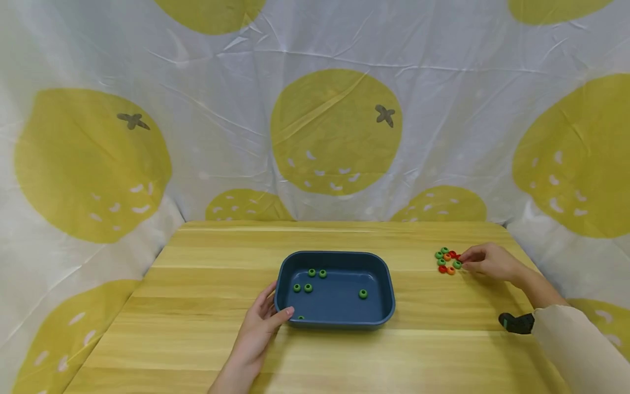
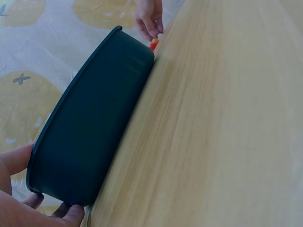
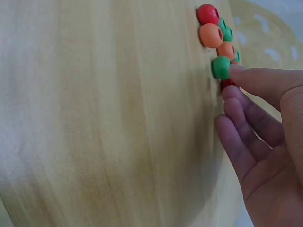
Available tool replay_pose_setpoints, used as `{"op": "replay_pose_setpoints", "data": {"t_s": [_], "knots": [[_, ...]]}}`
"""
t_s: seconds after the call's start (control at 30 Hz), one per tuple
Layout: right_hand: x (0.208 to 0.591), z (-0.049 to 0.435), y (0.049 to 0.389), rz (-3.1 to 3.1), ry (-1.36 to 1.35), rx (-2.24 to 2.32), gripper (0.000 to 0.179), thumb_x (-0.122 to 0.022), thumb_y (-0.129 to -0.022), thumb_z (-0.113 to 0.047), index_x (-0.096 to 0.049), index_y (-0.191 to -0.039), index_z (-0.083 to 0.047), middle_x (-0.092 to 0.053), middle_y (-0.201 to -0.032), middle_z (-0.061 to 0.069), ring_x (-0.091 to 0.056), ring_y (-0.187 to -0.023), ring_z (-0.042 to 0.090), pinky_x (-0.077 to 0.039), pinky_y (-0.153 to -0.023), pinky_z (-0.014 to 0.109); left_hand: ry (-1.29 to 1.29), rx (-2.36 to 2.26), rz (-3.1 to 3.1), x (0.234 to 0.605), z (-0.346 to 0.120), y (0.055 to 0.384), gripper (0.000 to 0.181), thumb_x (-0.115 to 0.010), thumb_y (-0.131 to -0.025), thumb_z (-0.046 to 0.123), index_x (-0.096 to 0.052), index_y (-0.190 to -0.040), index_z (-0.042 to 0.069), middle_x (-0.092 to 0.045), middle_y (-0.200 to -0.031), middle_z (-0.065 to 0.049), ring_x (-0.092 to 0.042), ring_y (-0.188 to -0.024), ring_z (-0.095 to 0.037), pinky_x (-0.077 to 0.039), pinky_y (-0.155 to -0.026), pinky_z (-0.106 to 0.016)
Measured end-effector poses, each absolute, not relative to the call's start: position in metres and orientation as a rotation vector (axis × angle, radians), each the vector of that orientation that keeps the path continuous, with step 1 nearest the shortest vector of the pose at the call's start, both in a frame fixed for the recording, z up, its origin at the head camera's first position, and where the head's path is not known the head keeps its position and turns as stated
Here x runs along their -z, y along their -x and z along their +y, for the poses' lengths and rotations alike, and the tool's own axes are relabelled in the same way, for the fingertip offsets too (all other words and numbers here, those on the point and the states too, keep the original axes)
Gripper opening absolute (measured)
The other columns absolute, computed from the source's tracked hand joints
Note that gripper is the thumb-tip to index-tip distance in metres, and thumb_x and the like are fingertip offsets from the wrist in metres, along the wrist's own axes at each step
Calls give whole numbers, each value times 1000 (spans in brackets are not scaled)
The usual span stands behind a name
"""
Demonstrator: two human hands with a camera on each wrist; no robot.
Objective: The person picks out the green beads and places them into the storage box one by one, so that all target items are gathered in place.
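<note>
A dark blue rectangular tray (image 1: 334, 325) sits on the table with several green beads (image 1: 308, 288) inside. My left hand (image 1: 261, 323) holds its near left corner, thumb over the rim and fingers against the outer wall. At the far right of the table my right hand (image 1: 489, 262) reaches to a cluster of red, orange and green beads. In the right wrist view, the thumb tip is right at a green bead (image 3: 220, 67), and the index fingertip is close to a red bead (image 3: 227, 84). The thumb and fingers are spread apart there.
The wooden table (image 1: 211, 273) is bordered by a lemon-print cloth (image 1: 334, 49) at the back and sides. A black strap-like object (image 1: 515, 323) shows at the right sleeve (image 1: 581, 345). Bare wood lies between the tray and the bead cluster.
</note>
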State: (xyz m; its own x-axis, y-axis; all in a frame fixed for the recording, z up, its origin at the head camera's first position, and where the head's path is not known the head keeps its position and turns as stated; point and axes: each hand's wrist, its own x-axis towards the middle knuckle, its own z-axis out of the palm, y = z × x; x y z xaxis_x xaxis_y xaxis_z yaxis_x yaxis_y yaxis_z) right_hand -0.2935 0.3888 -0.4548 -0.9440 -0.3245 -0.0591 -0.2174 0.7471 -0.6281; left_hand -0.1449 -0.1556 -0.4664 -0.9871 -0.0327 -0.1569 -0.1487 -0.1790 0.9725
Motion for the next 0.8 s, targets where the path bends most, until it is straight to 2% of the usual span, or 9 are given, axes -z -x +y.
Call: {"op": "replay_pose_setpoints", "data": {"t_s": [0.43,0.8], "knots": [[468,383,294,2850,365,939,30,-78,-95,-25,-75,-113,-1,-72,-96,1,-62,-83,18,-51,-67,32,225,-2356,1950,469,-156,144,79,-73,-94,-2,-32,-161,5,-37,-159,-26,-44,-139,-38,-50,-96,-27],[471,380,291,2939,360,883,24,-80,-93,-26,-77,-103,-5,-72,-91,-2,-63,-82,18,-50,-70,34,232,-2354,1940,469,-155,143,77,-73,-93,-1,-35,-160,7,-38,-159,-24,-43,-140,-38,-49,-98,-29]]}}
